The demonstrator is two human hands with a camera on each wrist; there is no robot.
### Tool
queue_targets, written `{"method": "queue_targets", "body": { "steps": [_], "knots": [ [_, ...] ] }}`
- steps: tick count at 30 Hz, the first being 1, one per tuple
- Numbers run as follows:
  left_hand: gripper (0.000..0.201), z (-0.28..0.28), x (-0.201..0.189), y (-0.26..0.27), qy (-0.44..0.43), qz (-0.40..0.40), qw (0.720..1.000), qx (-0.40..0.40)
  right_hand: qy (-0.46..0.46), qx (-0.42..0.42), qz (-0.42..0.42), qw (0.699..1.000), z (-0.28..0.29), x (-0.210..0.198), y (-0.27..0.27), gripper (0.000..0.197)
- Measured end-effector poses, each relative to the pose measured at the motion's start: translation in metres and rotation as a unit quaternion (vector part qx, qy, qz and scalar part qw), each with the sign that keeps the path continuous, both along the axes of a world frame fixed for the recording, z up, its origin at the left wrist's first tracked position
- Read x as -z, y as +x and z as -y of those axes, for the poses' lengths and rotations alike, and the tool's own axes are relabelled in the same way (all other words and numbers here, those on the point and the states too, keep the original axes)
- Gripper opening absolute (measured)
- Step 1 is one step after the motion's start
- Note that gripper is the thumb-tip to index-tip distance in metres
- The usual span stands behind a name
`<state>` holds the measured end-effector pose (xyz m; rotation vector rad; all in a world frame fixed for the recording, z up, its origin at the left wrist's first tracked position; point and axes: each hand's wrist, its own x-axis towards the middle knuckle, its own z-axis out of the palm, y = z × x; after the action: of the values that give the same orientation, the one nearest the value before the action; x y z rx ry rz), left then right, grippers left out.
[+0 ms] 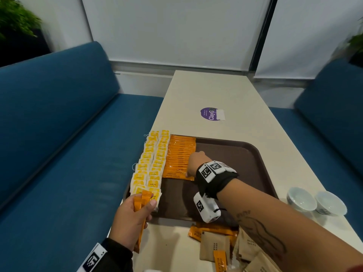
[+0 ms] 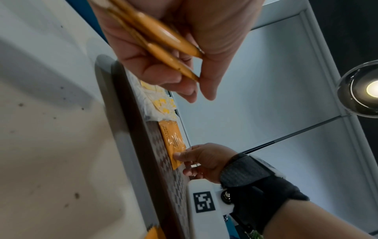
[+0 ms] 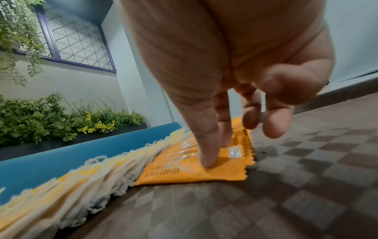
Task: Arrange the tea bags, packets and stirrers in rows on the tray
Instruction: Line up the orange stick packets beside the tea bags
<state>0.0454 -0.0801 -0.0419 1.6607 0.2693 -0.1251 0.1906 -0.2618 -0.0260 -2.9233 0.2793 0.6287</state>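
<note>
Right hand (image 1: pixel 193 163) hides the coffee packet row's (image 1: pixel 179 158) edge, straight fingertips pressing it; left hand (image 1: pixel 130 216) grips orange stick packets (image 1: pixel 140 203), lower ends hidden.

one tray (image 1: pixel 245 154), two cups (image 1: pixel 301 199), two hands (image 1: pixel 194 163)

Brown packets (image 1: pixel 253 250) run off frame; their print perhaps unreadable.

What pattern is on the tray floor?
A brown checkered weave on the tray, clearest in the right wrist view.
</note>
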Motion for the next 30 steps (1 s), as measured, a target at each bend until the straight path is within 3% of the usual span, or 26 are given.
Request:
{"method": "queue_targets", "body": {
  "steps": [3,9,12,15,18,21,30],
  "knots": [
    [0.014,-0.001,0.001,0.000,0.001,0.000,1.000,0.000,0.005,-0.003,0.003,1.000,0.000,0.002,0.000,0.057],
    [0.014,-0.003,0.001,-0.001,-0.004,-0.003,1.000,0.003,0.048,-0.013,0.006,0.999,-0.002,0.002,0.000,0.028],
    [0.013,-0.002,0.000,0.000,-0.011,-0.006,1.000,0.005,0.055,-0.029,0.008,0.998,-0.006,-0.001,-0.001,0.004],
    [0.013,-0.002,-0.001,0.001,-0.017,-0.010,1.000,0.007,0.047,-0.039,-0.007,0.998,-0.006,0.000,0.000,0.016],
    [0.013,-0.002,-0.003,0.001,-0.020,-0.011,1.000,0.009,0.049,-0.040,0.008,0.998,-0.003,-0.002,-0.003,0.004],
    [0.013,-0.001,-0.005,0.001,-0.031,-0.013,0.999,0.009,0.053,-0.025,0.025,0.998,0.000,0.001,-0.005,0.024],
    [0.010,0.005,-0.013,-0.002,-0.070,-0.016,0.997,0.028,0.090,-0.024,0.022,0.995,0.008,-0.011,-0.016,0.044]
  ]
}}
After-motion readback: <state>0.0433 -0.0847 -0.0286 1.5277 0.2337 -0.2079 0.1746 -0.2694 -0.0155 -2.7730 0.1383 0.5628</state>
